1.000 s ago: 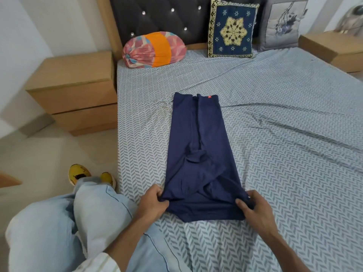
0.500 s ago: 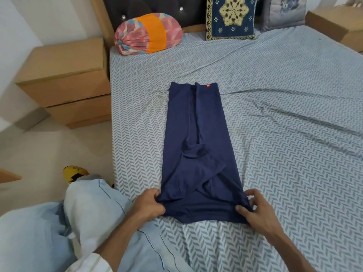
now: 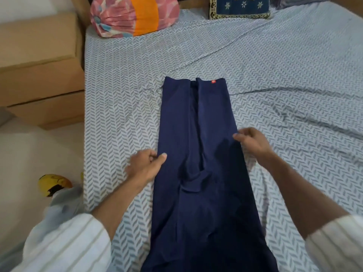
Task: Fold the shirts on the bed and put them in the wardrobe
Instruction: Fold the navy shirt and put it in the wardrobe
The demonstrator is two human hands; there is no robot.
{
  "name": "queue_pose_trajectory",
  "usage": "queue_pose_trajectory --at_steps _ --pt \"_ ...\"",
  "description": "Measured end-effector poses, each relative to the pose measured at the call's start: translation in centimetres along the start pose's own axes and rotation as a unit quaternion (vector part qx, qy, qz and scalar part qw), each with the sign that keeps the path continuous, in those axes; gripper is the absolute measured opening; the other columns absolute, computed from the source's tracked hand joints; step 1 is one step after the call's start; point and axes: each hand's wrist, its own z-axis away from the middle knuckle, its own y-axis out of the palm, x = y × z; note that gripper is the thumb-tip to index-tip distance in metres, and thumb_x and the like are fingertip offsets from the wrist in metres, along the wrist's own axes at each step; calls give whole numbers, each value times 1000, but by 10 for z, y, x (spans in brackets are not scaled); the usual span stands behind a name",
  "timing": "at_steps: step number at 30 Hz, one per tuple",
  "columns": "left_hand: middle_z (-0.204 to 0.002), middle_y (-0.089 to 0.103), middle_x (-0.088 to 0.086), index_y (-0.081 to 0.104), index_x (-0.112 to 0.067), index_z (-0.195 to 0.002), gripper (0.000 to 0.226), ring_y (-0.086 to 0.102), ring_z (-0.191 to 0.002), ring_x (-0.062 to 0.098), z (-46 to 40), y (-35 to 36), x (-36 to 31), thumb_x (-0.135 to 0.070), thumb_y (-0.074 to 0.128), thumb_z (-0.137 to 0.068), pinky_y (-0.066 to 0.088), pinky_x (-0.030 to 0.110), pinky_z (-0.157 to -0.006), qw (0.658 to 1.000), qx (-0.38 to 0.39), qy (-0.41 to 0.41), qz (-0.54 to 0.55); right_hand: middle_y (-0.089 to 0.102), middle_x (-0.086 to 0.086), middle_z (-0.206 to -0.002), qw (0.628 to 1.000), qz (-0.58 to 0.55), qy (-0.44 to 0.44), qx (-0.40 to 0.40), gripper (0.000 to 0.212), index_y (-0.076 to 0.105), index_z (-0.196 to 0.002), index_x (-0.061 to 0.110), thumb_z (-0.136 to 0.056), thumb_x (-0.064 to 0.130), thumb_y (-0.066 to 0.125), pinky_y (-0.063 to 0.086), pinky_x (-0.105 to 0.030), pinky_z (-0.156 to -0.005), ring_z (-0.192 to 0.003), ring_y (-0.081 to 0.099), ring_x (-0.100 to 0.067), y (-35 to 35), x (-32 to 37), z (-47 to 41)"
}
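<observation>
A navy shirt [image 3: 198, 154], folded into a long strip, lies on the bed [image 3: 275, 75] between both hands. The left hand [image 3: 144, 166] pinches the strip's left edge, thumb on top and fingers curled beneath. The right hand [image 3: 252, 142] pinches the right edge, slightly farther up. A small red tag [image 3: 213, 81] sits well beyond the fingertips, at the strip's far end.
</observation>
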Motion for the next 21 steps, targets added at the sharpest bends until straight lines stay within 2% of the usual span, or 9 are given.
queue_pose_trajectory --at_steps 3,6,9,11,13,15,18,20,21 --pt "-59 53 -11 52 -22 -60 48 63 -87 26 -63 9 -26 -66 58 -78 47 49 -93 999 -33 2 -25 66 -1 -100 1000 10 8 7 34 64 -111 14 -82 29 75 41 -20 -66 -89 61 -17 14 22 -67" --pt "-70 56 -7 51 -21 -61 53 56 -98 27 -124 15 -50 -71 57 -78 38 48 -99 998 -27 20 -44 70 2 -99 999 13 5 34 44 66 -109 19 -72 40 77 49 -29 -78 -90 65 -16 21 39 -123" --pt "-93 66 -4 64 -27 -80 55 56 -110 28 -177 14 -72 -80 51 -74 31 55 -107 998 -14 42 -42 70 5 -81 997 -32 4 74 25 68 -99 16 -80 31 75 49 -17 -56 -66 68 -3 25 56 -161" --pt "-100 70 -4 69 -28 -91 61 60 -106 25 -215 14 -83 -83 52 -70 33 56 -108 1000 -9 24 -12 63 4 -69 996 -41 10 82 17 65 -85 18 -82 31 76 43 -19 -48 -52 60 -8 28 69 -185" --pt "-94 73 -5 73 -28 -95 61 68 -93 20 -242 12 -100 -80 59 -64 49 48 -98 996 9 3 83 64 0 -72 996 -28 25 83 25 66 -81 17 -76 37 80 46 -29 -55 -60 61 -16 31 79 -205" --pt "-85 72 -5 73 -21 -93 42 70 -81 17 -264 13 -114 -57 72 -73 58 38 -84 983 -1 -20 181 71 -2 -84 996 -17 34 82 27 69 -89 14 -76 35 81 53 -32 -62 -74 67 -18 34 89 -222" --pt "-81 73 -1 70 -22 -68 18 71 -79 20 -285 15 -122 -38 78 -71 61 45 -77 967 -24 -39 249 74 -5 -98 996 -33 45 75 31 69 -101 10 -79 30 79 58 -35 -80 -89 71 -20 35 99 -235" --pt "-78 74 0 64 -22 -53 26 71 -77 21 -298 17 -123 -31 80 -72 61 49 -75 957 -29 -36 286 76 -5 -105 989 -95 51 97 28 69 -110 11 -88 27 71 56 -40 -94 -99 72 -20 34 101 -242" --pt "-78 75 -1 64 -23 -54 25 71 -78 20 -300 17 -124 -27 80 -73 62 48 -75 955 -26 -40 293 75 -4 -108 986 -118 47 112 24 69 -113 13 -93 26 65 55 -41 -96 -102 72 -18 33 100 -245"
